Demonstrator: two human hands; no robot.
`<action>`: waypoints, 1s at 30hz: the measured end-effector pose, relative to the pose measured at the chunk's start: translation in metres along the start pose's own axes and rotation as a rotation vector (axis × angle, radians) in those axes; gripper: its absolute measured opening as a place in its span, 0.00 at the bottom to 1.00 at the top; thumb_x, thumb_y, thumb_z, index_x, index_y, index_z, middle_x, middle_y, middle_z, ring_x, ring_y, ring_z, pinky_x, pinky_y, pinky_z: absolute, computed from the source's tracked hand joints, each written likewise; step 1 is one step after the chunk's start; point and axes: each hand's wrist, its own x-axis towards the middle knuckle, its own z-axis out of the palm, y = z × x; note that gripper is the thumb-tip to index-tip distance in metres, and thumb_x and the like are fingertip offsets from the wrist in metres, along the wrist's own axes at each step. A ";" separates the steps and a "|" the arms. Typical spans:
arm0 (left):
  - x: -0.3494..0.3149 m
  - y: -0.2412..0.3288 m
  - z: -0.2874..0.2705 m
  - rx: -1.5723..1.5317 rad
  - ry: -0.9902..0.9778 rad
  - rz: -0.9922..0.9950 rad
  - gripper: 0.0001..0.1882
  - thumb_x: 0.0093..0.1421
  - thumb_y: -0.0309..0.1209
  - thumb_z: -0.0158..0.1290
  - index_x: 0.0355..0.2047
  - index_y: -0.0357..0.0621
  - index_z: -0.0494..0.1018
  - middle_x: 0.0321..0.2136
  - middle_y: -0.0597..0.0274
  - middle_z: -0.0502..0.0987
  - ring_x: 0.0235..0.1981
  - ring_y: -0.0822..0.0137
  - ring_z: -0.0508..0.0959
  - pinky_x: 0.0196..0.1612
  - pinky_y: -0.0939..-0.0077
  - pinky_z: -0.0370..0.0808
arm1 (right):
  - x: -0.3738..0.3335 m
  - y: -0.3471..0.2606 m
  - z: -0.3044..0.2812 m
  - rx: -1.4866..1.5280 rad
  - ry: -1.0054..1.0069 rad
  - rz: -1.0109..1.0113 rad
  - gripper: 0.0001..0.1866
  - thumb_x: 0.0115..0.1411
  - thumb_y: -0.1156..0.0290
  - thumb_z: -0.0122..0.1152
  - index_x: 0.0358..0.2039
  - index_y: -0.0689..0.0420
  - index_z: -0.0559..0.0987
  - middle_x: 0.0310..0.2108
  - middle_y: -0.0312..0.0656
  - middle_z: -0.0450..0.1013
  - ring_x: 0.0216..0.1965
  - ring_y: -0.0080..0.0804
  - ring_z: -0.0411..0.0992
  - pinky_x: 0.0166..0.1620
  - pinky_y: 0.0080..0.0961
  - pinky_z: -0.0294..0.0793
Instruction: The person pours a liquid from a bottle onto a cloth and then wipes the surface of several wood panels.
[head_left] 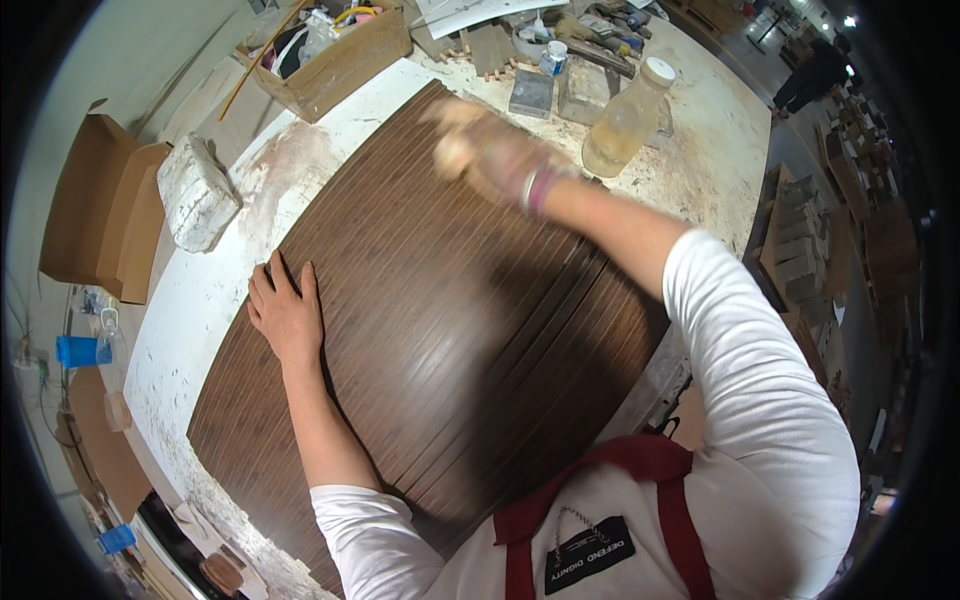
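Note:
A large dark brown wooden panel (420, 300) with narrow parallel grooves lies flat across the white table, its far side curved outward in this view. My left hand (288, 310) rests flat near its left edge, fingers spread and holding nothing. Toward the panel's far end, my right hand (500, 165) is smeared by motion. It seems to be gloved, with a pink and white band at the wrist. A pale cream wad (455, 140), which looks like a cloth, shows at its fingers. My right arm casts a dark shadow over the panel.
Beyond my right hand stand a cloudy bottle (628, 120), a grey block (531, 93) and a small white-blue jar (553, 58). A box of odds and ends (345, 65) is at the back. Left are a wrapped white block (197, 192) and an open cardboard box (110, 215).

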 end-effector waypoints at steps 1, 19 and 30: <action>0.003 0.002 -0.002 0.005 0.008 -0.001 0.31 0.66 0.51 0.43 0.64 0.48 0.61 0.63 0.48 0.59 0.66 0.51 0.55 0.66 0.48 0.51 | 0.015 0.017 -0.026 -0.162 0.031 0.105 0.21 0.66 0.57 0.46 0.49 0.60 0.74 0.50 0.53 0.72 0.54 0.43 0.69 0.59 0.34 0.66; -0.034 0.056 -0.031 -0.033 0.008 0.299 0.34 0.65 0.53 0.43 0.66 0.49 0.55 0.69 0.53 0.49 0.69 0.46 0.47 0.67 0.47 0.46 | -0.036 0.045 -0.032 0.845 -0.119 0.103 0.16 0.67 0.60 0.46 0.46 0.56 0.75 0.36 0.42 0.78 0.39 0.33 0.77 0.41 0.30 0.74; -0.072 0.088 -0.018 0.003 -0.184 0.489 0.34 0.66 0.52 0.41 0.68 0.49 0.53 0.69 0.57 0.49 0.69 0.52 0.49 0.68 0.46 0.45 | -0.032 0.050 -0.024 0.479 0.082 0.305 0.18 0.67 0.55 0.45 0.36 0.54 0.78 0.30 0.38 0.77 0.28 0.23 0.75 0.30 0.23 0.74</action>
